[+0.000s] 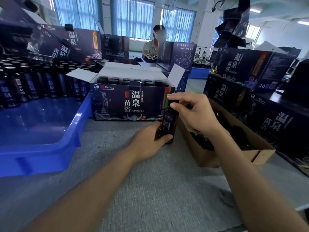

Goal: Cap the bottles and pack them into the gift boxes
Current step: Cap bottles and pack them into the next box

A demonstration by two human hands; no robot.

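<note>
Open dark-blue printed gift box [130,102] left of centre, rows of capped bottles inside. Just right of it, the small dark labelled bottle [168,122] stands on the grey tabletop [150,181]. Left hand [148,143]: fingers [164,138] wrapped round its lower body. Right hand [195,114]: fingers [178,96] pinching the round black cap [171,102] at the neck.

Risks:
- A tilted cap may cross-thread.
- The low grip may let the bottle spin or tip under torque.
- The right forearm could knock the brown cardboard box of caps [250,151] beneath it.
</note>
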